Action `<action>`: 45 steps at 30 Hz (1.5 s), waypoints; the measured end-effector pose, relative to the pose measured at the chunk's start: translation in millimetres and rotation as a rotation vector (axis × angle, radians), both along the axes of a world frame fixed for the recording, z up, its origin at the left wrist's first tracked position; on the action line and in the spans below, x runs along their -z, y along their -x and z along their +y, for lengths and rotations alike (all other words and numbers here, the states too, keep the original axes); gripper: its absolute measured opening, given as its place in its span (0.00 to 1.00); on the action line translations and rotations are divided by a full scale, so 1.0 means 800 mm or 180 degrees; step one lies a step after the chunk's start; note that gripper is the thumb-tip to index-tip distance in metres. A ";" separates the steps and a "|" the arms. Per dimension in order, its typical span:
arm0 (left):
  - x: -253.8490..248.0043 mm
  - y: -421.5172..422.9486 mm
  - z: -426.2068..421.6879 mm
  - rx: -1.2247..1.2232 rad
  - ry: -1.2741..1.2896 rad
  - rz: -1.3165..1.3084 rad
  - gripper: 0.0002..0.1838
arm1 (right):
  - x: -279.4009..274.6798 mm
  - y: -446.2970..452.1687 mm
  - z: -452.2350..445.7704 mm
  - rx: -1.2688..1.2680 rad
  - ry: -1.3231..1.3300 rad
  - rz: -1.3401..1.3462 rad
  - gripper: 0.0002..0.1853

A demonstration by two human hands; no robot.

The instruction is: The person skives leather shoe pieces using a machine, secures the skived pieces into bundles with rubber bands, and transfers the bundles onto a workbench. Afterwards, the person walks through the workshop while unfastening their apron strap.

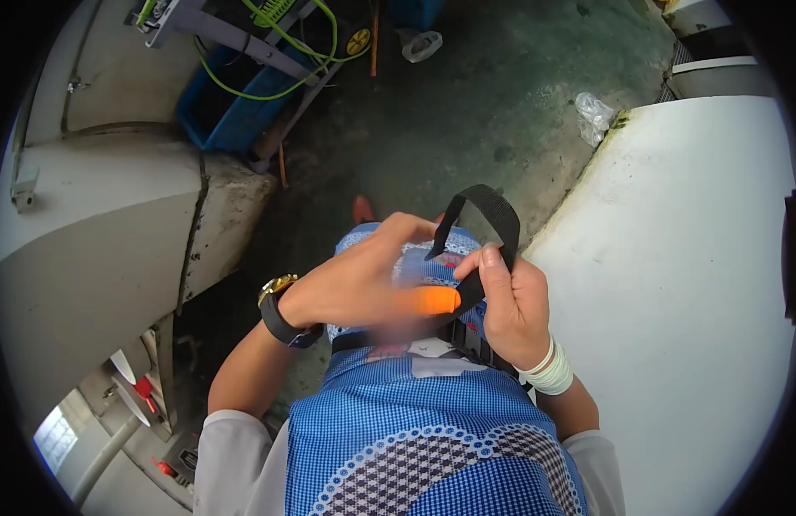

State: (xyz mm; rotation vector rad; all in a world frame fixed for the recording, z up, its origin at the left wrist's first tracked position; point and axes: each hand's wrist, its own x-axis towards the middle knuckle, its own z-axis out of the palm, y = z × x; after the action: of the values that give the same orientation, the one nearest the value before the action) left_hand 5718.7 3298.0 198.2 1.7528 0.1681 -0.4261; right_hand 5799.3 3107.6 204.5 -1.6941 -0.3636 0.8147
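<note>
My right hand (514, 301) pinches a black webbing strap (499, 213) between thumb and fingers, in front of my waist. The strap loops up and over, and its free end hangs toward my left hand (350, 275). That hand is smeared by motion, so its grip does not show. At its fingertips is a bright orange piece (438, 299); whether it is worn or held I cannot tell. A black belt (353, 341) runs round my waist over a blue checked apron (363, 387). Part of the belt's front is hidden by my hands.
A large white surface (664, 284) lies close on my right. To the left are a pale curved panel (97, 224), a blue crate (196, 107) and a frame with a green cable (336, 39). Clear plastic bags lie on the floor ahead.
</note>
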 end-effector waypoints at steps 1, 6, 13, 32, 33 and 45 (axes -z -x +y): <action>0.005 0.016 -0.002 0.0127 0.0110 0.0160 0.32 | -0.003 -0.004 0.002 0.0009 0.0027 0.0027 0.20; 0.001 0.032 -0.036 0.0090 0.0440 0.0307 0.29 | -0.026 -0.026 0.033 0.1546 -0.1609 0.2880 0.20; -0.005 0.027 -0.051 -0.0138 0.0800 -0.0447 0.26 | -0.056 -0.053 0.079 0.1046 -0.1667 0.2555 0.22; -0.052 -0.082 -0.009 -0.2263 0.3443 0.1237 0.25 | -0.010 0.004 0.011 -0.1440 -0.0211 -0.0553 0.27; -0.054 -0.085 -0.011 -0.2230 0.3395 0.1229 0.25 | -0.010 0.012 0.012 -0.1160 0.0018 -0.0003 0.24; -0.016 -0.044 -0.002 -0.3008 0.4412 0.0786 0.25 | -0.009 0.022 -0.009 -0.0591 -0.0031 -0.0182 0.17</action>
State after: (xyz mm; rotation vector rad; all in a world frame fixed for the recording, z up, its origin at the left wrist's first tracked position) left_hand 5754.1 3296.6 210.7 0.1525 0.6530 0.0151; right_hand 5781.5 3100.7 211.8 -1.6945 -0.5699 0.8990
